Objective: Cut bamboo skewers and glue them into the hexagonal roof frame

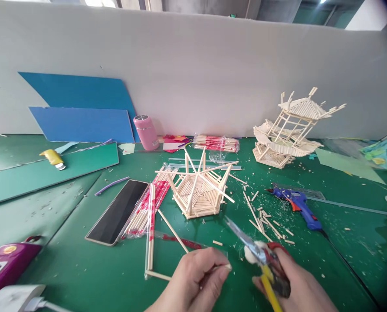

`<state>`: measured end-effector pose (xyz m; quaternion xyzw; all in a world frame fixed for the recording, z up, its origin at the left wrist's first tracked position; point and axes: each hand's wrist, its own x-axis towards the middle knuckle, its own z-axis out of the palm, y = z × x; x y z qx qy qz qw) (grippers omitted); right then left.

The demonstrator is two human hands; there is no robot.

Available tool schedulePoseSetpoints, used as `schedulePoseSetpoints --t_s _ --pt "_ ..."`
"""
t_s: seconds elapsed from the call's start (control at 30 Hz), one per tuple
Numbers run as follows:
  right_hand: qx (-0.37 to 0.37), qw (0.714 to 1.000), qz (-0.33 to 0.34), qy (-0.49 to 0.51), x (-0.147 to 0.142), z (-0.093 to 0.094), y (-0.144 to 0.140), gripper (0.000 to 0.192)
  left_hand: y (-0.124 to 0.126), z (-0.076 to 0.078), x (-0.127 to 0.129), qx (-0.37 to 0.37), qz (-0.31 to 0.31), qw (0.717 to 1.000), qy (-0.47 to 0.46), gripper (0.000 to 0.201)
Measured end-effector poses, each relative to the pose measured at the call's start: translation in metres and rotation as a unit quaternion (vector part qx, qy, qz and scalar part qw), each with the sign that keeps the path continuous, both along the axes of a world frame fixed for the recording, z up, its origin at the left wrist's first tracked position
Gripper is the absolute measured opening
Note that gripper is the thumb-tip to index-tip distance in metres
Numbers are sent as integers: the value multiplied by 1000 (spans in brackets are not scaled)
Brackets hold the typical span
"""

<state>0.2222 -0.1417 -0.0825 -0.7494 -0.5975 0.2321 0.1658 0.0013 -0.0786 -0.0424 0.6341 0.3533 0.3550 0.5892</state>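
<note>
My left hand point(201, 277) is closed in a pinch. A small pale wooden stick point(227, 267) pokes out at its fingertips; the rest is hidden. In my right hand point(294, 277) is a pair of scissors point(245, 240) with yellow and red handles, blurred a little, its blades aimed up and left. Beyond both hands stands a hexagonal wooden-stick frame point(200, 193) with a slatted floor, short leaning posts and long sticks crossing on top. One loose stick point(172, 229) runs to behind my left hand. Cut stick pieces point(265, 223) lie scattered beyond the scissors.
A blue glue gun point(299, 206) with its cord lies at right, before a tiered stick pavilion point(284, 134). Stick packs point(151, 199), a phone point(118, 212), a pink bottle point(146, 132), a yellow cutter point(52, 158) and blue boards point(83, 123) occupy the left and back.
</note>
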Motion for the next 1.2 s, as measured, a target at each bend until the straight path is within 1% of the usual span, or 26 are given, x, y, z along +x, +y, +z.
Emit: schedulePoseSetpoints --t_s 0.07,0.1,0.2,0.3,0.37,0.43,0.5,0.57,0.63,0.7,0.77,0.83,0.87,0.93,0.97,1.03,1.07,1.13,1.2 --pt "-14 997 -14 -81 16 4 6 32 -7 1 -3 22 51 998 -4 19" --pt "-14 992 -21 -125 25 5 8 35 -11 2 -5 22 68 997 -6 20" --pt "-11 983 -9 -184 52 -2 11 45 -18 4 -10 3 68 998 0 22" --pt "1 979 31 -203 70 -10 12 45 -19 4 -12 -35 64 997 6 22" --pt "42 973 54 -221 75 -10 14 44 -17 3 -10 -66 83 994 3 23" --pt "97 962 64 -247 73 -4 15 45 -13 2 -6 -111 99 989 -14 27" --pt "157 950 62 -264 62 8 14 46 -10 2 0 -170 80 981 -47 30" --pt "215 948 65 -227 42 21 13 40 -8 3 9 -219 45 971 -82 28" --pt "277 947 100 -128 16 30 12 25 -9 4 20 -247 17 962 -117 28" --pt "315 938 143 -34 -8 35 12 18 -10 6 31 -253 18 955 -156 29" --pt "344 928 141 40 -28 35 15 15 -11 8 39 -240 56 953 -178 28" --pt "342 925 130 107 -42 33 19 12 -12 10 44 -214 108 955 -175 24" --pt "330 926 121 141 -48 32 21 9 -12 11 45 -205 120 956 -172 22" --pt "295 929 92 202 -57 28 25 6 -12 11 45 -198 126 956 -176 21" --pt "280 930 74 226 -61 26 26 8 -12 10 44 -199 124 955 -181 21" --pt "267 931 45 246 -66 23 27 12 -11 9 41 -196 133 954 -183 23" --pt "267 932 45 242 -67 23 28 12 -10 9 38 -193 142 954 -178 24" --pt "274 935 62 218 -68 23 29 10 -8 9 33 -186 157 955 -168 26" --pt "286 935 93 188 -67 27 33 7 -5 10 27 -186 165 954 -169 26"
